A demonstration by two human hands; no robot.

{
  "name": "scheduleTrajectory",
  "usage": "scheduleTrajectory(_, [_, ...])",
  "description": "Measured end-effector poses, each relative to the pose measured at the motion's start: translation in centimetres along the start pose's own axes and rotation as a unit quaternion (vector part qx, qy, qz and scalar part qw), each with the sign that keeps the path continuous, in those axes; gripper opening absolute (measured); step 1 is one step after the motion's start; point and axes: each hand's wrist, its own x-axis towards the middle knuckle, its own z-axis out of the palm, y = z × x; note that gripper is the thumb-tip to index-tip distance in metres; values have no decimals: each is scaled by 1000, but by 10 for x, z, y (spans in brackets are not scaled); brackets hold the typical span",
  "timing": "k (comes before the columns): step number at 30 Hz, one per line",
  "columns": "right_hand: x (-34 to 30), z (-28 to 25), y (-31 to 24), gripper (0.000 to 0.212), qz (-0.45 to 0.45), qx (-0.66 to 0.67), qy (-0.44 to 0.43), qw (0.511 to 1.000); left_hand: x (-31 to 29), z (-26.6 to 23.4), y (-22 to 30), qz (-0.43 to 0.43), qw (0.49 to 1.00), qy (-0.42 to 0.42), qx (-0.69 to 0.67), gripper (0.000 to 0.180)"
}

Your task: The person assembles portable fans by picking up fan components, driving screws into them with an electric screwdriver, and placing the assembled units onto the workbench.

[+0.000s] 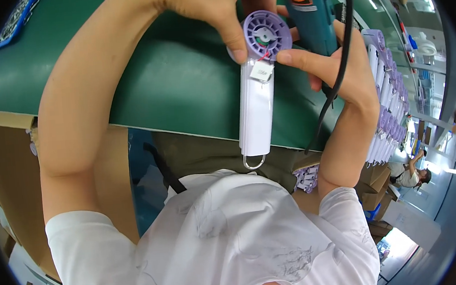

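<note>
A handheld fan (256, 111) with a purple head and white handle is held above the tabletop (181, 92), its handle and metal loop (254, 164) reaching past the near edge. The left hand (215, 9) grips the head's left rim, thumb in front; its upper part is cut off by the top border and its other fingers are partly hidden. The right hand (334, 67) pinches the right rim, its thumb just above the handle. A teal power tool (312, 23) lies against that hand and covers several fingers, so how they close on it cannot be told; its top is cut off. A black cable (343, 61) crosses the right wrist. Thin red wires (265, 55) show near a small white block (261, 71).

Open green surface stretches between the left forearm and the fan, and left to the corner. A blue tray (17, 24) at the far left edge holds small metal pieces, too small to name. Rows of fans (387, 98) crowd the right edge. Below the near edge, a cardboard box (309, 203) contains more purple-and-white parts, mostly hidden.
</note>
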Motion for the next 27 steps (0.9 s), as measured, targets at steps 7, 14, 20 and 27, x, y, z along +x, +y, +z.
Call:
scheduleTrajectory(7, [-1,9,0,50,-21,-3,29,999,-5,-20,22,-146,986,-56,-53,49])
scheduleTrajectory(14, [-12,10,-3,59,-20,-43,30,998,-9,-20,9,-179,964,-64,-187,40])
scheduleTrajectory(20, [-10,14,-2,46,-19,-29,49,998,-10,-14,3,-171,975,-55,-134,35])
scheduleTrajectory(27, [0,2,1,49,-57,-109,27,992,-5,-24,13,-193,971,-69,-121,33])
